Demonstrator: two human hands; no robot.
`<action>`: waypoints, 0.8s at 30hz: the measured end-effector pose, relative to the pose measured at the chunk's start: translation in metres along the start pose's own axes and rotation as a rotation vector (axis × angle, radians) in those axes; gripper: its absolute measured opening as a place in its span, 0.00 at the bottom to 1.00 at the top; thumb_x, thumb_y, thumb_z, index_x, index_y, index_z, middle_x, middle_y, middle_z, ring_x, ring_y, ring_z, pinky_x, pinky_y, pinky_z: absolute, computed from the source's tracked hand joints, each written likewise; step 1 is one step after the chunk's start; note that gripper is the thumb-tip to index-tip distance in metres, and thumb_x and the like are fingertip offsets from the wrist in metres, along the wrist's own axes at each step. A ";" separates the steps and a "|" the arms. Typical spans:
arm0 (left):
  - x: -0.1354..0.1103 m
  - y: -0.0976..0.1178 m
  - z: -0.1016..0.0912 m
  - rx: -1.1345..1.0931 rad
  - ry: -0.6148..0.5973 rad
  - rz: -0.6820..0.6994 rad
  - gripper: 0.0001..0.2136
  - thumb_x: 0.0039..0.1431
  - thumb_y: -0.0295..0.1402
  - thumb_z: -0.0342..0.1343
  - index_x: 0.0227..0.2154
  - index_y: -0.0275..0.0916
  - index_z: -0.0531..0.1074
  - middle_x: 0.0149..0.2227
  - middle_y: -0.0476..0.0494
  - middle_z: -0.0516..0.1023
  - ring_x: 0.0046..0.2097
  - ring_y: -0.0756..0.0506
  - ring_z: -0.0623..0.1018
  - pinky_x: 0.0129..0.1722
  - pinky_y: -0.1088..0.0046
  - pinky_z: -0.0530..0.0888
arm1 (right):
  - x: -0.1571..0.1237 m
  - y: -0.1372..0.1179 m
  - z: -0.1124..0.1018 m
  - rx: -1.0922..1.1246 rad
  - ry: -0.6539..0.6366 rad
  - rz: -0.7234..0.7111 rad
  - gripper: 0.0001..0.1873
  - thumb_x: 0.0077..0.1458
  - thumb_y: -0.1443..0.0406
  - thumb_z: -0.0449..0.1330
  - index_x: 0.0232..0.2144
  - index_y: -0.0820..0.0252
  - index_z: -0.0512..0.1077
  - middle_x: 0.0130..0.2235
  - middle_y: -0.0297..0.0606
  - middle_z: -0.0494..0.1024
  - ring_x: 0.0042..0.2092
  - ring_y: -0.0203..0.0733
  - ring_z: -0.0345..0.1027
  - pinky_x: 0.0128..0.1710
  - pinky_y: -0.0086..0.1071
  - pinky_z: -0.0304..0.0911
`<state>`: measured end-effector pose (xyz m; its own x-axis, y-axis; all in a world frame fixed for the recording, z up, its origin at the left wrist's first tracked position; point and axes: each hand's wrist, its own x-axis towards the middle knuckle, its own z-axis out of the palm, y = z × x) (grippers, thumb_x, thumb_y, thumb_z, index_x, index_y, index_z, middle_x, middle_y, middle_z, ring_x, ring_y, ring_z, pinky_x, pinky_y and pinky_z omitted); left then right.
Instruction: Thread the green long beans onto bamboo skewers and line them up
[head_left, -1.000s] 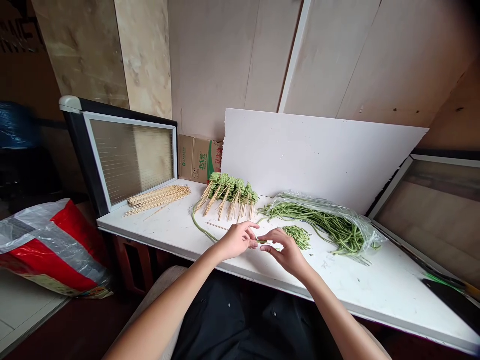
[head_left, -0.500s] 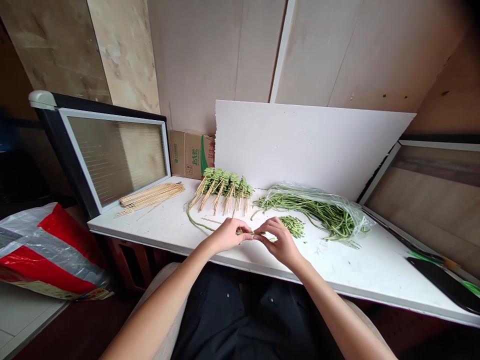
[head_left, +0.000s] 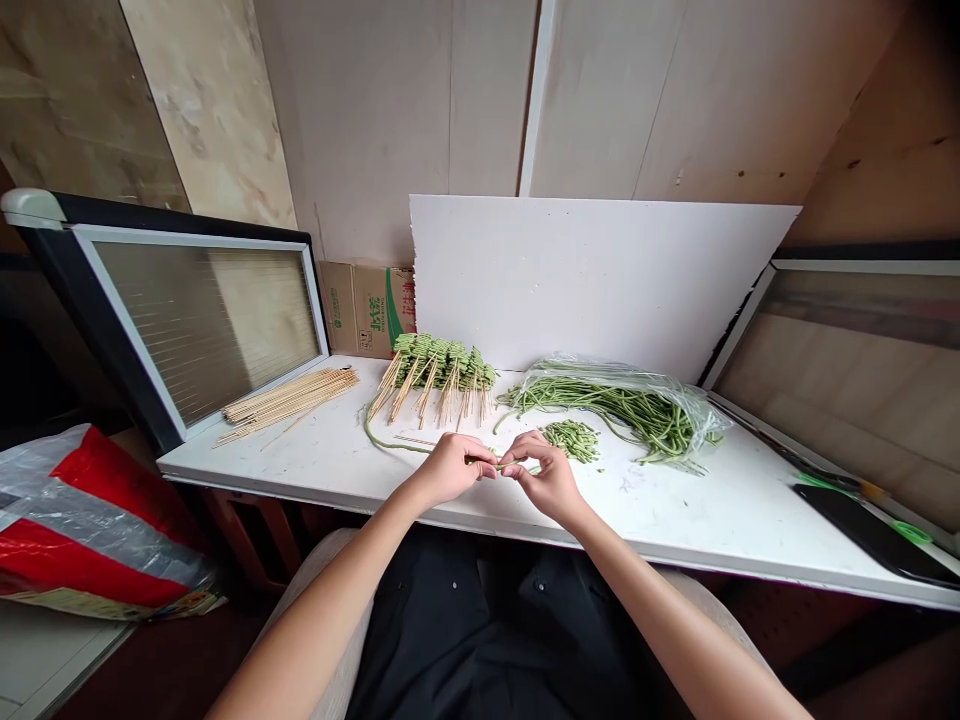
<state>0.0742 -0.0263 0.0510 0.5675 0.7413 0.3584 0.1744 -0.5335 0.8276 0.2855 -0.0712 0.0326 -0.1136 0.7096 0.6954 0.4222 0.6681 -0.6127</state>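
My left hand (head_left: 456,468) is closed on a long green bean (head_left: 381,441), whose free length curves away leftward across the white table. Close beside it, my right hand (head_left: 546,476) pinches the bean's other end between thumb and fingers. The fingertips of both hands almost meet; part of the bean is hidden by them. Just behind my right hand lies a small heap of short cut bean pieces (head_left: 571,440). Folded beans threaded on skewers (head_left: 442,362) are stacked further back. A single thin stick (head_left: 414,440) rests near my left hand.
Bare bamboo skewers (head_left: 289,398) lie at the left of the table (head_left: 675,535). Long beans in a clear plastic bag (head_left: 637,412) lie at the right. A cardboard box (head_left: 367,308) and a white board (head_left: 600,280) stand behind. A black phone-like object (head_left: 870,530) is far right.
The view has shifted slightly to the right. My fingertips have come a little closer together, with both hands still holding the long bean.
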 end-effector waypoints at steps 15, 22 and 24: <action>-0.001 0.012 0.001 -0.069 -0.011 0.041 0.09 0.57 0.26 0.59 0.25 0.35 0.83 0.28 0.43 0.82 0.30 0.48 0.77 0.33 0.73 0.75 | 0.002 -0.004 0.001 0.390 -0.076 0.284 0.21 0.52 0.45 0.74 0.28 0.55 0.81 0.33 0.41 0.79 0.39 0.47 0.73 0.42 0.43 0.72; -0.004 0.020 -0.002 0.080 -0.032 0.083 0.10 0.59 0.24 0.59 0.29 0.38 0.86 0.31 0.44 0.86 0.34 0.46 0.81 0.37 0.73 0.75 | 0.010 0.005 -0.013 0.201 -0.076 0.132 0.19 0.51 0.45 0.76 0.26 0.52 0.84 0.30 0.42 0.81 0.45 0.54 0.72 0.50 0.50 0.70; -0.005 0.022 -0.003 0.128 -0.042 0.125 0.10 0.59 0.24 0.60 0.30 0.39 0.87 0.32 0.44 0.86 0.35 0.45 0.82 0.38 0.73 0.75 | 0.011 0.006 -0.017 0.172 -0.093 0.121 0.19 0.50 0.45 0.76 0.27 0.52 0.84 0.31 0.43 0.81 0.47 0.56 0.72 0.51 0.52 0.70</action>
<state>0.0729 -0.0400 0.0685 0.6236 0.6497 0.4347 0.1996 -0.6700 0.7150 0.3019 -0.0634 0.0429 -0.1570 0.7993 0.5801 0.2789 0.5993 -0.7503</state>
